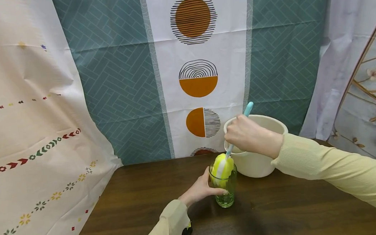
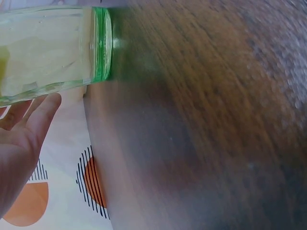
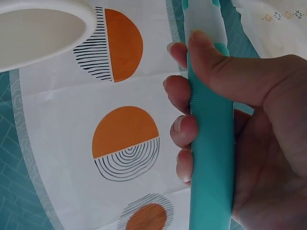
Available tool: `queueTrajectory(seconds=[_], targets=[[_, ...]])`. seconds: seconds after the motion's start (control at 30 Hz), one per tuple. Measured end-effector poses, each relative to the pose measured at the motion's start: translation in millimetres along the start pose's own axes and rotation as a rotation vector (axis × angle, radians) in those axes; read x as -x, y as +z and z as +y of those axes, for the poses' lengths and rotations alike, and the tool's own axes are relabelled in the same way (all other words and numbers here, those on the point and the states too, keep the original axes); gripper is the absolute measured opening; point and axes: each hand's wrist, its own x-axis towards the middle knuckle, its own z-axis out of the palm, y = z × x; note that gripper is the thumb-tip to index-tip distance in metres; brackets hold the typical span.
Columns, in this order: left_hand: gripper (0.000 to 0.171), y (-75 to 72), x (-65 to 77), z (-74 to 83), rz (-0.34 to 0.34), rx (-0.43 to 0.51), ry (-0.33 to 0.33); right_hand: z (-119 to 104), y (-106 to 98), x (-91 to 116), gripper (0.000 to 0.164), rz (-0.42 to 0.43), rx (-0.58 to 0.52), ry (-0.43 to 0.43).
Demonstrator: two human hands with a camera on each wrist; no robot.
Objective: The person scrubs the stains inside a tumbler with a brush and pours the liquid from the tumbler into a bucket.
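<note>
My left hand (image 1: 200, 189) holds a clear green drinking glass (image 1: 226, 196) near the middle of the table, thumb at the front and fingers behind. In the left wrist view the glass (image 2: 53, 52) shows its thick green base close to the wood; I cannot tell whether it touches. Above it, my right hand (image 1: 252, 135) grips the teal handle of a bottle brush (image 1: 248, 109). The brush's yellow-and-white sponge head (image 1: 222, 167) is partly inside the glass, its top above the rim. In the right wrist view, fingers and thumb wrap round the handle (image 3: 211, 143).
A white round tub (image 1: 253, 165) stands just behind and right of the glass, under my right forearm. The dark wooden table (image 1: 141, 203) ends at a patterned curtain (image 1: 124, 82) at the back. Printed cloth (image 1: 31, 141) hangs along the left side.
</note>
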Motion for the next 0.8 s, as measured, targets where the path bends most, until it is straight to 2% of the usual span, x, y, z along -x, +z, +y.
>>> queueTrajectory(seconds=[0.33,0.6,0.8], targets=[[0.083,0.3,-0.1,0.6,0.009,-0.01,0.016,0.3,1.8,2.5,0.032,0.03,-0.008,0.023],[0.085,1.3,-0.3,-0.1,0.009,-0.004,0.018,-0.4,0.0,3.6,0.031,0.04,-0.028,0.056],[0.084,0.7,0.2,0.0,0.016,-0.021,0.024,0.6,1.8,7.0,0.034,-0.021,-0.027,0.086]])
